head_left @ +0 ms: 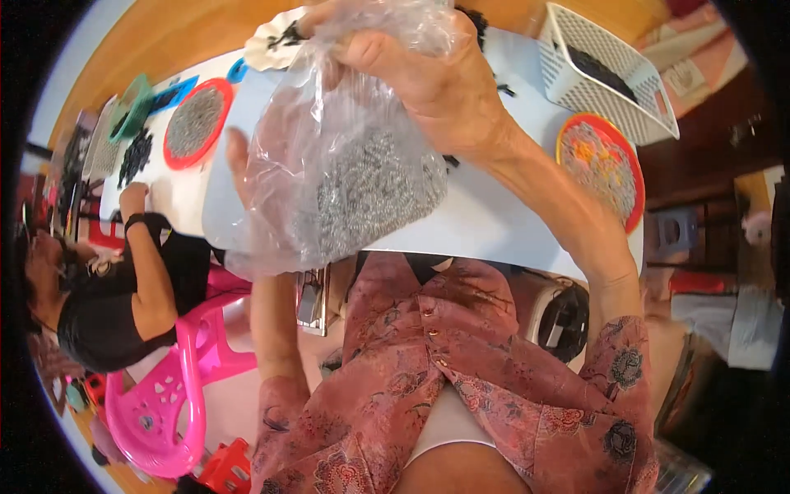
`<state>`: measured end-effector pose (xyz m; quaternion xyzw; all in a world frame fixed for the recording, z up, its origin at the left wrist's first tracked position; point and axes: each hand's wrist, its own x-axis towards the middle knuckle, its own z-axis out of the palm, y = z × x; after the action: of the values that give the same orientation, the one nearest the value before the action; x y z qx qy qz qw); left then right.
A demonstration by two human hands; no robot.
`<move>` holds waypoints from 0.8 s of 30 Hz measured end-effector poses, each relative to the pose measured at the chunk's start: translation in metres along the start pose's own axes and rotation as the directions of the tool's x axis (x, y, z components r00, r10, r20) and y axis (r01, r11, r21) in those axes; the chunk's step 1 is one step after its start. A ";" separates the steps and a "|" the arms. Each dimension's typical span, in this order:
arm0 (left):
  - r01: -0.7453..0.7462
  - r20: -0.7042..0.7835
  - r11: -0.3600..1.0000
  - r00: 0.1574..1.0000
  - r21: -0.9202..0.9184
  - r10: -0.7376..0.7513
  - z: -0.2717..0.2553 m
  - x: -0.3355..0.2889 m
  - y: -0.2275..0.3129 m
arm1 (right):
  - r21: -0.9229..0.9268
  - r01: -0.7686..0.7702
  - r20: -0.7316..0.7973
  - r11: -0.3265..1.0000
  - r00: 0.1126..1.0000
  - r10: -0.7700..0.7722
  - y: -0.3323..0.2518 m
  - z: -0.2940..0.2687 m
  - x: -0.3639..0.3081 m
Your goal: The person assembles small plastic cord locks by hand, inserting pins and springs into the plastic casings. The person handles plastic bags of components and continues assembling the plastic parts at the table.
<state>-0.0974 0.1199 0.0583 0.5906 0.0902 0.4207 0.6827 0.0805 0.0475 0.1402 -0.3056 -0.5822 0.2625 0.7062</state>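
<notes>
A clear plastic bag (276, 185) hangs in front of me above the table. Many small silvery metal pieces (374, 189), too fine to name surely, fill its lower part. Its gathered top is gripped by my right hand (436, 86), fingers closed on the plastic. My left hand (237, 160) is at the bag's left side, mostly behind the plastic; an outstretched finger shows beside it and the palm shows blurred through it. Behind the bag's top, a white scalloped dish (267, 48) holds a few black pieces.
A red-rimmed tray of grey pieces (196, 123) is left; another round tray (601, 169) with grey and orange pieces is right. A white basket (605, 74) holds black parts. At left, a co-worker (123, 288) in black reaches toward black parts (136, 156). A pink chair (160, 403) stands below.
</notes>
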 end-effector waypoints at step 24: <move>0.113 0.316 0.823 0.888 0.556 -0.335 0.163 0.036 -0.048 | 0.152 -0.036 -0.803 0.988 0.578 0.145 -0.047 -0.099 -0.103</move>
<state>0.0486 0.0280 0.0754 0.8117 0.1300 0.1653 0.5450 0.1600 -0.0716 0.0931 -0.3781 -0.1625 0.1639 0.8966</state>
